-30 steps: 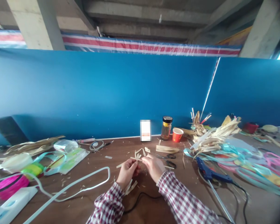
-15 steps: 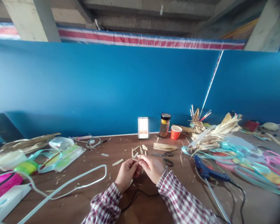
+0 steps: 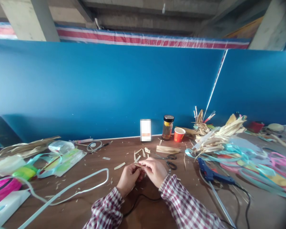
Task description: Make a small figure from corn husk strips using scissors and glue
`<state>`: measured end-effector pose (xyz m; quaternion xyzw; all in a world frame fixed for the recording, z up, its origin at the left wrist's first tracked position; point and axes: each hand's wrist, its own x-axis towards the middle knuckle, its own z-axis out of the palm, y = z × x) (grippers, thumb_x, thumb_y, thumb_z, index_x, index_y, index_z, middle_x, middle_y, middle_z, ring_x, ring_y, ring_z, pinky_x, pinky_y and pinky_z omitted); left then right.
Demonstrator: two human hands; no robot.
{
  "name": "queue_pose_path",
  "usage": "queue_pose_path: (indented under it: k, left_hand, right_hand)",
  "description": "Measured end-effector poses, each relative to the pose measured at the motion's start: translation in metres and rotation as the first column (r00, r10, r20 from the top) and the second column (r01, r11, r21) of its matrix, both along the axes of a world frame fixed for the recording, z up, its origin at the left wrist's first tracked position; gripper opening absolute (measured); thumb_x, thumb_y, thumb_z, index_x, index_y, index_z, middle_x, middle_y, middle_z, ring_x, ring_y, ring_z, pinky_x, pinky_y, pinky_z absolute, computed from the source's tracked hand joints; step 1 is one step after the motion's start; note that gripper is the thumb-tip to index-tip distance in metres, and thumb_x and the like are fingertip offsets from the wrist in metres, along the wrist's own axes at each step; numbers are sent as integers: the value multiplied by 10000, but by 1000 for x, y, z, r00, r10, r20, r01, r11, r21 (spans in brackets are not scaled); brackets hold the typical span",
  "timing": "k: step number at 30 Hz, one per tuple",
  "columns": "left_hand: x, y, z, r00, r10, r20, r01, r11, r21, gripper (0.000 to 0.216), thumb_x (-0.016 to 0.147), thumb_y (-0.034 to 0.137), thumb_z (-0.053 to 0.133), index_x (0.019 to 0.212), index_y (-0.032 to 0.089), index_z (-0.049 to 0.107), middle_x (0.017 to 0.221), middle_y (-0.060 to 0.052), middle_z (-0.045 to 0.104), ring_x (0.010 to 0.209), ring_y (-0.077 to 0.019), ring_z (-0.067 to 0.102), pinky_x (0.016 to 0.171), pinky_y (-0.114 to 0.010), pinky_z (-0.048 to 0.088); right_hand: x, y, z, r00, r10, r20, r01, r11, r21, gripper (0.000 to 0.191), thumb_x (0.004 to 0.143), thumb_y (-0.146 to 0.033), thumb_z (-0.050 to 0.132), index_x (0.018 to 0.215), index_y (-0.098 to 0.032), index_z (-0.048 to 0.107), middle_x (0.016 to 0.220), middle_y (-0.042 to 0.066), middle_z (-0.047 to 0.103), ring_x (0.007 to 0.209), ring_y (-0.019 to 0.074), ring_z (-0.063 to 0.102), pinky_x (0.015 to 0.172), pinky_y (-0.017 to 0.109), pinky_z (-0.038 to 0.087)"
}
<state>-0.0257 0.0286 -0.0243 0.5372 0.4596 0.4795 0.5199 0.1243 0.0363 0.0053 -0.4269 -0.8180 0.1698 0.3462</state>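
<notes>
Both my hands meet over the middle of the brown table [image 3: 92,206]. My left hand [image 3: 128,176] is curled, its fingers pinching thin pale husk strips [image 3: 138,164]. My right hand [image 3: 154,170] is closed too, its fingertips pressed on the same strips from the right. Loose cut strips [image 3: 139,154] and one single strip [image 3: 119,166] lie just beyond my hands. Black-handled scissors [image 3: 170,161] rest to the right of my right hand.
A blue glue gun [image 3: 211,174] with cable lies right. Dried husks [image 3: 216,136] and coloured ribbons [image 3: 259,165] pile at the right; an orange cup [image 3: 179,134] and a jar [image 3: 167,127] stand by the blue partition. A white cord loop [image 3: 69,187] and pink spool [image 3: 2,187] lie left.
My hands drew slightly closer to me and tighter together on the strips. The strip ends that hung below my left hand no longer show. The view shifted a little.
</notes>
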Motion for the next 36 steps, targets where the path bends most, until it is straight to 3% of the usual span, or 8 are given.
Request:
queue_pose_path:
  k: [8,14,17,19,23,25,30,36]
  left_hand:
    - [5,-3,8,999,34,-7,-35,995,-96,260,704,397,592,660,141,594,553,-9,607,432,-92,508,417,-194,391]
    - [6,-6,18,1000,-7,15,8,993,-116,281,693,417,611,676,137,603,556,-5,598,436,-84,501,410,-185,375]
    - [6,-8,18,998,-6,62,15,990,-142,294,679,409,633,748,123,628,572,-14,609,439,-84,507,419,-192,381]
    - [5,-8,17,991,28,130,-5,985,-174,312,661,401,652,786,116,634,589,-14,609,452,-80,508,430,-192,386]
    - [3,-5,16,971,125,202,-76,970,-232,340,620,408,678,791,119,625,581,4,590,453,-72,499,432,-188,378]
    - [2,-4,15,974,126,190,-85,974,-209,324,625,412,667,777,130,619,570,14,583,445,-73,496,424,-186,367]
    - [6,-5,11,995,69,68,-63,994,-90,194,674,343,607,684,149,613,578,7,607,441,-80,496,413,-184,365]
    - [7,-5,10,997,66,-34,-70,992,-104,215,709,347,568,647,143,599,545,-8,605,419,-94,496,402,-197,375]
  right_hand:
    - [-5,-7,5,986,-117,116,115,993,23,278,919,-271,396,1005,-289,660,988,-3,660,803,121,625,664,188,451]
    - [0,0,9,957,-218,194,209,976,66,275,914,-280,403,1043,-320,642,1010,-11,656,786,123,631,669,195,448]
    - [18,14,14,908,-370,197,363,929,72,280,902,-237,405,1004,-299,659,1000,4,660,813,141,629,706,223,461]
    - [29,21,15,882,-453,128,440,890,117,278,901,-231,399,1009,-252,654,1097,29,631,941,161,603,803,251,454]
    - [26,18,10,965,-260,31,254,959,128,412,887,-286,441,1295,-222,443,944,33,674,797,147,630,724,247,480]
    - [17,13,6,991,-131,5,130,986,102,485,870,-297,475,1337,-209,379,896,25,682,737,146,632,690,249,488]
    - [4,4,2,1000,5,4,-5,999,32,286,865,-253,492,1134,-241,588,1014,21,678,914,160,627,814,257,469]
    - [1,0,2,999,-10,32,10,1000,7,257,901,-256,436,1030,-272,658,1008,-9,688,897,142,635,785,229,467]
